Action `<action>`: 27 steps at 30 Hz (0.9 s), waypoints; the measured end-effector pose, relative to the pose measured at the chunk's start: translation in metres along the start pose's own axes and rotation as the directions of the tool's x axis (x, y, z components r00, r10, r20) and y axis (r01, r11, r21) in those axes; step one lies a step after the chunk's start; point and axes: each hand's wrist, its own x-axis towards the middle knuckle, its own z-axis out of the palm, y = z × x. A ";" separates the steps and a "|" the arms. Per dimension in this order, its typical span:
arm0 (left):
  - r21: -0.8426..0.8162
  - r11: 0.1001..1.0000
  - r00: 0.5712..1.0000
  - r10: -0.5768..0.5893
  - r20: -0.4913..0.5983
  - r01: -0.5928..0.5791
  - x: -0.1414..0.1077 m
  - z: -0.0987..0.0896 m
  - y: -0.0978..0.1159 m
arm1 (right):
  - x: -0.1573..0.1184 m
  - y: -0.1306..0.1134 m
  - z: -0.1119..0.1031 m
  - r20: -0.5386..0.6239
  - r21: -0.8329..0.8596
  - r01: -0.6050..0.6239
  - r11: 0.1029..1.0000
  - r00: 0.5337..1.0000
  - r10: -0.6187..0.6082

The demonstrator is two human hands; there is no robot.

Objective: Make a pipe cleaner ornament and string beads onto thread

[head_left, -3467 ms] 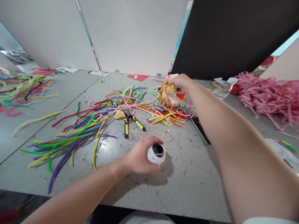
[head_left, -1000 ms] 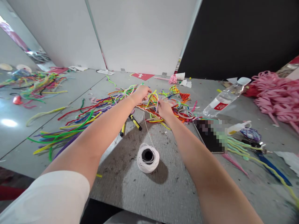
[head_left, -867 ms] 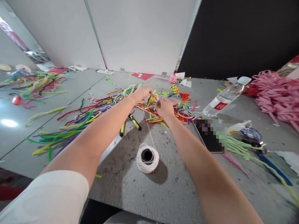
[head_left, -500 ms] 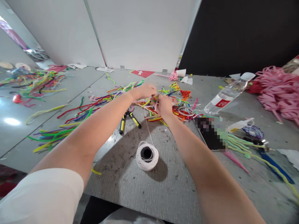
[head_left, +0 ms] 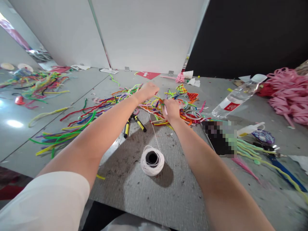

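My left hand (head_left: 149, 91) is closed, and a thin white string (head_left: 154, 130) rises toward it from a white spool of string (head_left: 152, 164). A short taut length runs between the two hands. Just right of it, my right hand (head_left: 172, 109) is closed around a small bunch of coloured pipe cleaners (head_left: 165, 109); a pale pink end shows by the thumb, and the rest is hidden by the fingers. Both hands are over a heap of coloured pipe cleaners (head_left: 101, 104). Yellow-and-black handled pliers (head_left: 134, 123) lie below my left wrist.
On the right stand a water bottle (head_left: 238, 96) and a pile of pink ribbon (head_left: 288, 93), with a phone (head_left: 218, 138), a glue bottle (head_left: 250, 129) and a blue strap (head_left: 286, 171) nearer. More pipe cleaners (head_left: 45, 85) lie far left. Upright panels (head_left: 149, 35) close off the back.
My left hand has moved slightly up and away from my right, widening the gap with string between them. The right hand has shifted slightly right and down. The spool stays in place.
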 end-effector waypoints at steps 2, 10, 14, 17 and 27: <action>0.058 0.998 0.999 0.026 -0.021 -0.025 -0.001 -0.002 0.002 | 0.000 0.001 0.000 -0.001 -0.007 -0.002 1.000 1.000 0.002; 0.179 0.983 0.998 0.055 -0.038 -0.047 -0.010 -0.003 0.006 | -0.001 -0.001 0.000 -0.010 -0.024 -0.014 1.000 1.000 0.014; 0.137 0.990 0.992 0.037 -0.123 -0.020 -0.012 -0.001 0.005 | -0.002 -0.001 0.000 -0.011 -0.025 -0.008 1.000 1.000 0.008; 0.106 0.994 0.980 0.001 -0.200 0.021 -0.010 -0.003 0.006 | -0.004 0.000 0.000 -0.015 -0.020 -0.009 1.000 1.000 0.009; -0.086 0.992 0.974 -0.107 -0.202 0.091 -0.012 -0.020 0.018 | -0.004 -0.001 0.001 -0.006 0.015 -0.011 1.000 1.000 0.012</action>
